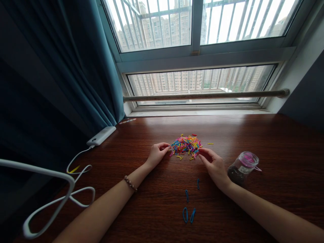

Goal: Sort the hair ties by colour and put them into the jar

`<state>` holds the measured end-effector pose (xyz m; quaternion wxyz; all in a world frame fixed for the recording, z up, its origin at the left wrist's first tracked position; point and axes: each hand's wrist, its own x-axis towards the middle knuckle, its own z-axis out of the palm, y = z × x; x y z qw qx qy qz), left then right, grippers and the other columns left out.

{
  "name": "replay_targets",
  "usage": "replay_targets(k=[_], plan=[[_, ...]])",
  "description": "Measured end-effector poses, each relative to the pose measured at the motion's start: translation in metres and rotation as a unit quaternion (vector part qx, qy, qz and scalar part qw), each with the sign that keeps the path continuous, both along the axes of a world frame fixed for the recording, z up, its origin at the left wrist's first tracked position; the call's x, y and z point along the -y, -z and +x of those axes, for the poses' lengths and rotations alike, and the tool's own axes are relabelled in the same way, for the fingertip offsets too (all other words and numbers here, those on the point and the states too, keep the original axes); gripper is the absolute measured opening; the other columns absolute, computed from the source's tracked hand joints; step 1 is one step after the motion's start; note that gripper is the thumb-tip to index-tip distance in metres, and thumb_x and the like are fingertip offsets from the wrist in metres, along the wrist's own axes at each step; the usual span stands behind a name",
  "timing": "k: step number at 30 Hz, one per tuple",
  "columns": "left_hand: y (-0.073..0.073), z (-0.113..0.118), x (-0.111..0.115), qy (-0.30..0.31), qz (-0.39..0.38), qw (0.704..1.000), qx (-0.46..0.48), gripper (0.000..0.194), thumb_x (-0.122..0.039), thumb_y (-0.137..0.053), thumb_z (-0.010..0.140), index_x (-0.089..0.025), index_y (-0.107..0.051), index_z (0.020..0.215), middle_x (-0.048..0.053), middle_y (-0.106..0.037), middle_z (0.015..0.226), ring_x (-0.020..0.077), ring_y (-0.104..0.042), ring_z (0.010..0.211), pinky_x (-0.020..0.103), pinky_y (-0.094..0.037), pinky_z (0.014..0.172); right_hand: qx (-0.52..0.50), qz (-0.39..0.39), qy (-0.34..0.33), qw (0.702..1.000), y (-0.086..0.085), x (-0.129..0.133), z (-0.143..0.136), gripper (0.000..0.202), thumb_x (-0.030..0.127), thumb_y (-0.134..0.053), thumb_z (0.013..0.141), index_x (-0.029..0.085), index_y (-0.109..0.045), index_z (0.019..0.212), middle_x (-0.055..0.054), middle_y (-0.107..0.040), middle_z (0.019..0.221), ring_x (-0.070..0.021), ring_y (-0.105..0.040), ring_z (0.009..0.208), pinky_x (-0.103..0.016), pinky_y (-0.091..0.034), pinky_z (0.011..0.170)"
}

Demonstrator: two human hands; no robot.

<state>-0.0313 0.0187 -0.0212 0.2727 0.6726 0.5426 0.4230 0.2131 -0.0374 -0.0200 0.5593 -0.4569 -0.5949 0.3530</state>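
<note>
Evidently both hands work at the same heap of small colored bands (186, 145), which lies directly between the two sets of fingers on a dark reddish-brown table (152, 212). At its left edge, the left hand (155, 154) has thumb and forefinger drawn together in a pinch; whether a band is caught between them, I cannot tell. Opposite, the right hand (215, 168) curves its fingers toward its thumb, the tips touching the heap's right edge, and again I cannot tell whether they grip anything. Just beyond the right fingertips lies a loose yellow band (210, 143). Nearer the person than either hand's fingers, four blue bands (186, 195) lie separately: two side by side, the others farther up, toward the right fingers. A clear jar (244, 165) with dark contents and a pinkish top stands to the right of the right fingers, tilted-looking in this view. Well left of the left fingers, a white power bank (101, 136) rests with a white cable (72, 194) plugged in.
</note>
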Motion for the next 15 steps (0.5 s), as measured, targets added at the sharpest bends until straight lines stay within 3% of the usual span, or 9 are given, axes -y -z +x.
replay_targets(k=[4, 9, 15], plan=[[0.0, -0.001, 0.0, -0.006, 0.013, 1.0, -0.002, 0.022, -0.032, -0.056, 0.073, -0.014, -0.067, 0.079, 0.006, -0.068, 0.08, 0.0161, -0.062, 0.069, 0.024, -0.048, 0.063, 0.001, -0.029, -0.03, 0.999, -0.006, 0.006, -0.002, 0.02, 0.034, -0.063, 0.069, 0.017, -0.065, 0.079, -0.005, -0.067, 0.078, -0.0181, -0.063, 0.072, -0.031, -0.052, 0.069], [-0.002, -0.002, -0.001, -0.033, 0.025, 0.999, -0.005, 0.022, -0.032, -0.056, 0.072, -0.013, -0.066, 0.077, 0.006, -0.066, 0.077, 0.0145, -0.058, 0.065, 0.023, -0.045, 0.057, 0.065, 0.002, -0.099, 0.993, -0.012, 0.014, -0.005, 0.015, 0.032, -0.062, 0.071, 0.017, -0.064, 0.071, -0.002, -0.064, 0.065, -0.0125, -0.058, 0.058, -0.023, -0.048, 0.056], [-0.003, -0.002, -0.001, -0.036, 0.012, 0.999, 0.027, 0.021, -0.032, -0.058, 0.07, -0.013, -0.064, 0.076, 0.004, -0.065, 0.074, 0.0127, -0.057, 0.062, 0.023, -0.045, 0.058, 0.183, 0.089, -0.244, 0.948, -0.023, 0.024, -0.006, 0.017, 0.033, -0.059, 0.074, 0.018, -0.065, 0.069, -0.002, -0.061, 0.064, -0.0123, -0.055, 0.063, -0.023, -0.045, 0.06]])
